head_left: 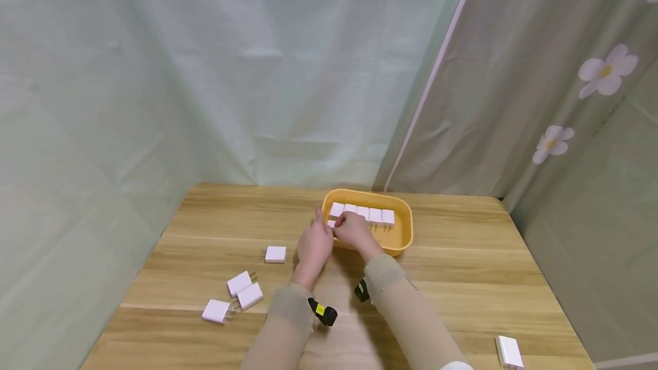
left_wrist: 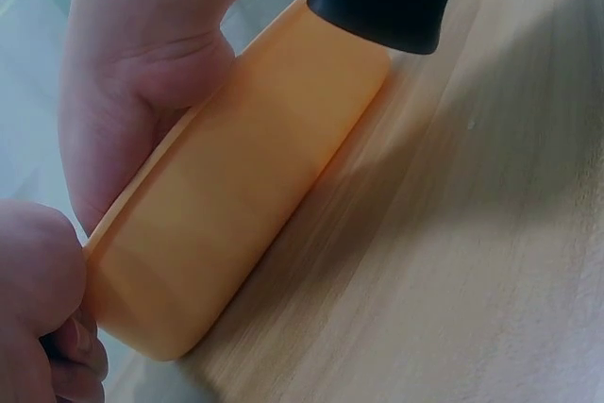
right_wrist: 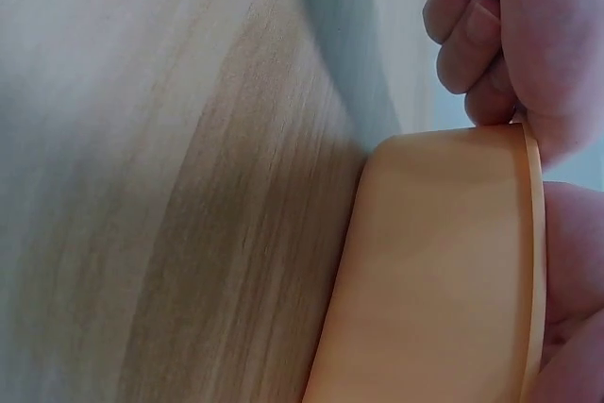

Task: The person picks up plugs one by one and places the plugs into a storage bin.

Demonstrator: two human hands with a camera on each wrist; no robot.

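An orange tray [head_left: 403,230] stands at the table's far middle with a row of white plug adapters [head_left: 362,213] along its back wall. Both hands meet at its near left corner. One more white adapter [head_left: 331,222] sits between them, just inside the rim. My left hand [head_left: 321,227] has its fingers curled at the corner and its thumb up against that adapter. My right hand [head_left: 343,222] curls over it from the right. The wrist views show only the tray's outer wall [left_wrist: 236,205] [right_wrist: 434,271] and curled fingers [right_wrist: 477,35]; the adapter is hidden there.
Loose white adapters lie on the wooden table: one [head_left: 275,253] left of my hands, three [head_left: 239,282] [head_left: 250,295] [head_left: 216,311] at the front left, one [head_left: 509,352] at the front right edge. Curtains close in the back and sides.
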